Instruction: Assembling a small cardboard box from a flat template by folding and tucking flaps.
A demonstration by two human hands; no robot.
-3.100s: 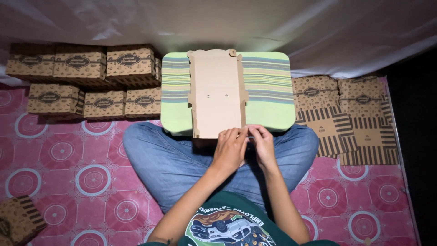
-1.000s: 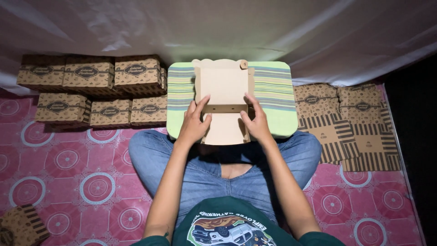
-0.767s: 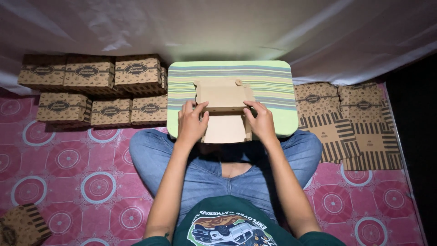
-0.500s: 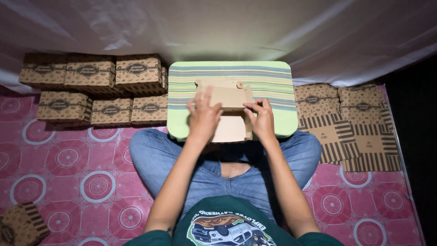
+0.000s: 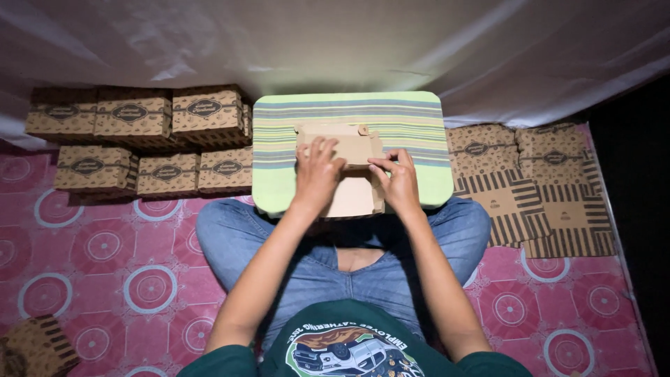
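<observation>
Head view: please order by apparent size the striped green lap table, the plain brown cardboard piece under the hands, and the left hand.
1. Striped green lap table, largest.
2. Plain brown cardboard piece, partly covered by hands.
3. Left hand, smallest, though nearer the camera.

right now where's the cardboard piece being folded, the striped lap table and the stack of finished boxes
cardboard piece point(image 5: 349, 148), head view, on its folded upper flap
striped lap table point(image 5: 412, 115), head view, on its bare top, far right part
stack of finished boxes point(image 5: 204, 110), head view, on the nearest upper box's front

Stacked patterned boxes point(image 5: 146, 139), flat box blanks point(image 5: 534, 181), pink circle-patterned mat point(image 5: 105, 279), white sheet point(image 5: 335, 42)
</observation>
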